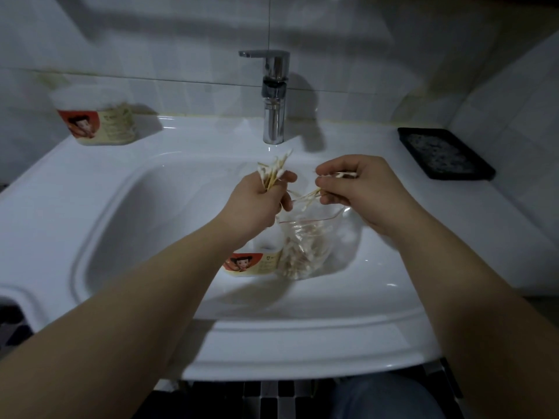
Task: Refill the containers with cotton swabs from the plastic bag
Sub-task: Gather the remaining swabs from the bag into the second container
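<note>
Sorting swabs over the sink (127, 182). The left hand (260, 198) is clenched round an upright bundle of cotton swabs (273, 173), with the tips fanned above the fist. The right hand (360, 189) pinches a smaller tuft (308, 195) between thumb and fingertips, its sticks crossing toward the left hand. Directly below both, the plastic bag (305, 249) sits open-mouthed in the basin with a good stock of swabs inside. It lies touching or just beside the near container (251, 263), whose mouth is hidden by the left forearm.

To do the step well, it seems best to line the tuft's sticks up parallel with the bundle before joining them. Working above the bag lets strays fall back in, and the bundle should go end-first into the container.

Count: two containers, the near one in the basin and the far container (96, 119) on the sink's back-left ledge, with swabs visible inside; one bag; two held groups of swabs, singles too many and too blurred to count; one faucet (274, 95); one black tray (444, 152)
</note>
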Available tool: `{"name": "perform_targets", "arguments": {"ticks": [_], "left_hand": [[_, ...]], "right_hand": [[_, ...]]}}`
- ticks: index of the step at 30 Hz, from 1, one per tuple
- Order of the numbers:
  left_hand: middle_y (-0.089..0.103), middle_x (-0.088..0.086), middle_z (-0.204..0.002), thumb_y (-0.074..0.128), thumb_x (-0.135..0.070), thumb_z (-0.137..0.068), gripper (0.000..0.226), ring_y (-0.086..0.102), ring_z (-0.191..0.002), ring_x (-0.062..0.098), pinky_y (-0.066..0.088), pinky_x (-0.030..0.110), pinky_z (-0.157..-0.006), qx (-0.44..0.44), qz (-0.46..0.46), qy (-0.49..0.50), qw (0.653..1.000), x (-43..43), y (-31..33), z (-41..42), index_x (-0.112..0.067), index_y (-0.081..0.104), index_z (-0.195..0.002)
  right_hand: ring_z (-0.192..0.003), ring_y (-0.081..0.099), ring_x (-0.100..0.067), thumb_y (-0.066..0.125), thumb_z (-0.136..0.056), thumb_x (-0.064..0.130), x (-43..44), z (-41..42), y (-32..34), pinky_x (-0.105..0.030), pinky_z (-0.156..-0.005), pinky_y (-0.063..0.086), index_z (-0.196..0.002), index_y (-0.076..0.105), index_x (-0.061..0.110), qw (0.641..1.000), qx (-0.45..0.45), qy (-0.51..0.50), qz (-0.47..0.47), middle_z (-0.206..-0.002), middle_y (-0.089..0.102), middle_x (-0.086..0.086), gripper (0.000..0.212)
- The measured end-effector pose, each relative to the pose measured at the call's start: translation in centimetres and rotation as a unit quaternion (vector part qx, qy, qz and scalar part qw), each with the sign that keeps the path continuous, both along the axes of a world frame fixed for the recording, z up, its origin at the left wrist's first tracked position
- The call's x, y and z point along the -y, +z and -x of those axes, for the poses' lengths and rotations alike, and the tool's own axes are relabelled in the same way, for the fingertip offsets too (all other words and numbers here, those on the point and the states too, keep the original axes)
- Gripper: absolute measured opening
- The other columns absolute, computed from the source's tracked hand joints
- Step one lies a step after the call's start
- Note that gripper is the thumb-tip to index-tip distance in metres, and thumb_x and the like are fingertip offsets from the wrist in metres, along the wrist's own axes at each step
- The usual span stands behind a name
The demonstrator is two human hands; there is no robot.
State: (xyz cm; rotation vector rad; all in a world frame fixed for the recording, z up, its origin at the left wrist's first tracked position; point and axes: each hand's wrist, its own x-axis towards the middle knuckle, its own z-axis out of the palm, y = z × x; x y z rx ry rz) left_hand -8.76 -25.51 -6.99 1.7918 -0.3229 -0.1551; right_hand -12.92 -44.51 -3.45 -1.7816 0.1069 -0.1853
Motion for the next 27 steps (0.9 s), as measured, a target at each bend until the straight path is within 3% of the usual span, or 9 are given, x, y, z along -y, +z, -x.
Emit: {"name": "perform_targets", "arguments": {"ticks": [5,8,13,16,18,21,24,27], "left_hand": [[0.066,-0.006,-0.062,0.043,-0.015,-0.103,0.029,0.049,-0.050,0.007,0.042,0.024,-0.050,0.023,-0.004,0.009,1.000,0.0,0.1,0.1,-0.028,0.069,-0.107],[0.060,-0.010,-0.059,0.044,-0.021,-0.106,0.025,0.049,-0.050,0.007,0.042,0.024,-0.051,0.034,-0.004,-0.004,0.999,0.1,-0.2,0.0,-0.026,0.069,-0.105],[0.053,-0.013,-0.055,0.044,-0.020,-0.107,0.025,0.048,-0.053,0.005,0.041,0.023,-0.052,0.050,-0.013,-0.033,0.998,0.4,-0.5,0.2,-0.027,0.067,-0.101],[0.052,-0.017,-0.056,0.047,-0.020,-0.106,0.023,0.049,-0.054,0.004,0.043,0.023,-0.053,0.054,-0.010,-0.035,0.998,0.5,-0.4,0.4,-0.028,0.068,-0.107],[0.056,-0.020,-0.057,0.053,-0.027,-0.104,0.017,0.051,-0.057,0.004,0.047,0.029,-0.060,0.066,-0.017,-0.012,0.998,0.6,-0.5,0.3,-0.031,0.069,-0.109],[0.054,-0.018,-0.054,0.062,-0.036,-0.099,0.013,0.049,-0.054,0.005,0.047,0.038,-0.066,0.073,-0.023,0.012,0.997,0.4,-0.5,0.2,-0.029,0.072,-0.093],[0.054,-0.019,-0.051,0.061,-0.031,-0.100,0.019,0.048,-0.051,-0.001,0.044,0.032,-0.065,0.081,-0.033,-0.007,0.996,0.3,-0.2,0.6,-0.021,0.077,-0.097],[0.059,-0.026,-0.055,0.056,-0.028,-0.103,0.021,0.054,-0.055,-0.007,0.043,0.026,-0.066,0.087,-0.047,0.005,0.995,0.4,-0.2,0.4,-0.026,0.077,-0.101]], "right_hand": [[-0.066,0.075,-0.018,0.073,-0.091,0.003,-0.1,0.2,-0.2,-0.023,-0.070,0.060,-0.102,0.078,0.010,0.991,-0.016,0.027,0.131,-0.076,0.072,-0.008,0.014],[-0.064,0.074,-0.015,0.073,-0.091,0.004,-0.3,0.3,-0.4,-0.019,-0.065,0.056,-0.104,0.079,0.012,0.985,-0.030,0.057,0.162,-0.073,0.072,-0.002,0.016],[-0.067,0.076,-0.013,0.080,-0.087,0.015,-0.7,0.4,-0.7,-0.027,-0.078,0.062,-0.102,0.081,0.019,0.971,-0.045,0.084,0.221,-0.076,0.077,-0.001,0.016],[-0.064,0.074,-0.011,0.078,-0.087,0.018,-1.0,0.4,-0.8,-0.031,-0.078,0.061,-0.096,0.082,0.023,0.960,-0.043,0.080,0.266,-0.075,0.077,0.002,0.010],[-0.061,0.073,-0.010,0.077,-0.088,0.019,-0.8,0.3,-0.7,-0.032,-0.074,0.060,-0.091,0.081,0.024,0.960,-0.040,0.059,0.271,-0.072,0.075,0.005,0.007],[-0.061,0.073,-0.011,0.078,-0.088,0.017,-0.6,0.1,-0.7,-0.035,-0.074,0.062,-0.091,0.081,0.023,0.973,-0.020,0.034,0.225,-0.068,0.075,0.004,0.007],[-0.062,0.073,-0.012,0.080,-0.086,0.015,-0.9,0.1,-0.7,-0.030,-0.073,0.061,-0.094,0.082,0.022,0.976,-0.008,0.048,0.210,-0.071,0.075,0.001,0.011],[-0.061,0.073,-0.011,0.081,-0.085,0.013,-1.2,0.1,-0.8,-0.023,-0.068,0.058,-0.092,0.081,0.024,0.977,-0.010,0.046,0.207,-0.072,0.076,0.001,0.013]]}}
